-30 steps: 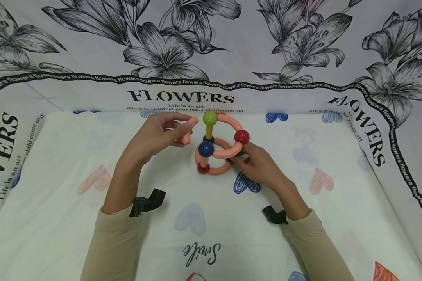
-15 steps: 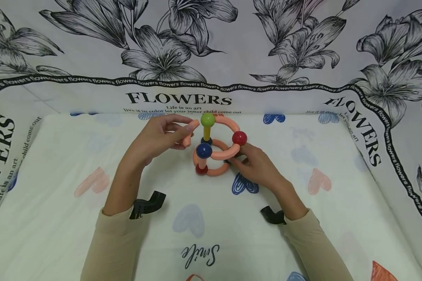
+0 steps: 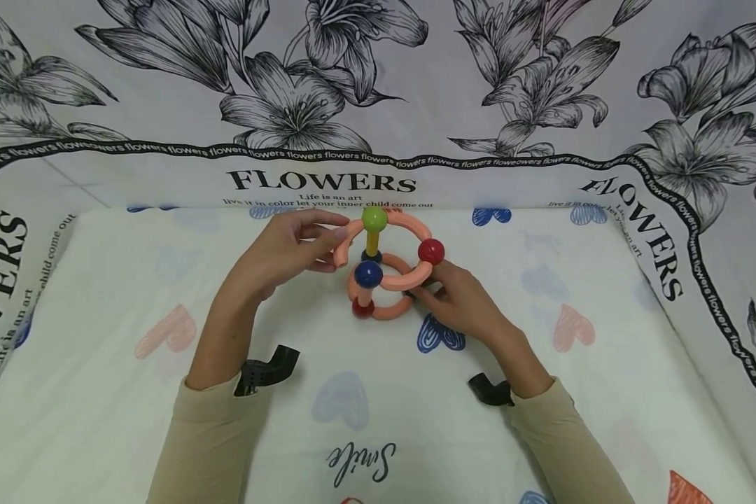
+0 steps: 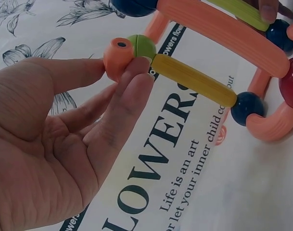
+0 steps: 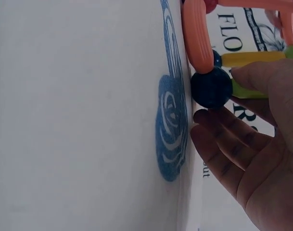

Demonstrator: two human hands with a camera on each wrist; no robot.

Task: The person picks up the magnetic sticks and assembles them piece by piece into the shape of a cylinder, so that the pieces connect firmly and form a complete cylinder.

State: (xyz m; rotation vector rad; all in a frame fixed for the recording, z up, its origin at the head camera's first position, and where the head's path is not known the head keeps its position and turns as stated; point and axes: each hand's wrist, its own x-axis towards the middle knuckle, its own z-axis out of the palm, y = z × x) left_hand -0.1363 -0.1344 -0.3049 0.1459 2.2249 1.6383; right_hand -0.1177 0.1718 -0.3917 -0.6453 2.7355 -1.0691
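Note:
A toy frame of balls and rods (image 3: 409,280) stands on the white cloth, with one orange ring at the bottom and a partial ring above. My left hand (image 3: 290,245) pinches a curved orange rod (image 3: 346,246) between thumb and fingers. The rod's far end meets the green ball (image 3: 374,219) on top of the yellow rod (image 4: 194,79); a small dark disc shows in its free end. At the lower right of the frame, my right hand (image 3: 463,294) holds a green rod (image 5: 249,91) beside a dark blue ball (image 5: 212,88). A red ball (image 3: 431,251) sits above that hand.
The cloth (image 3: 403,392) is printed with hearts and the word Smile. Behind it hangs or lies a flower-printed fabric (image 3: 435,91) with black lettering. A black wrist mount (image 3: 271,367) sits on the left wrist, another mount (image 3: 490,390) on the right.
The curved orange rod has turned and moved right, from apart to meeting the green ball. My right hand keeps its hold on the frame.

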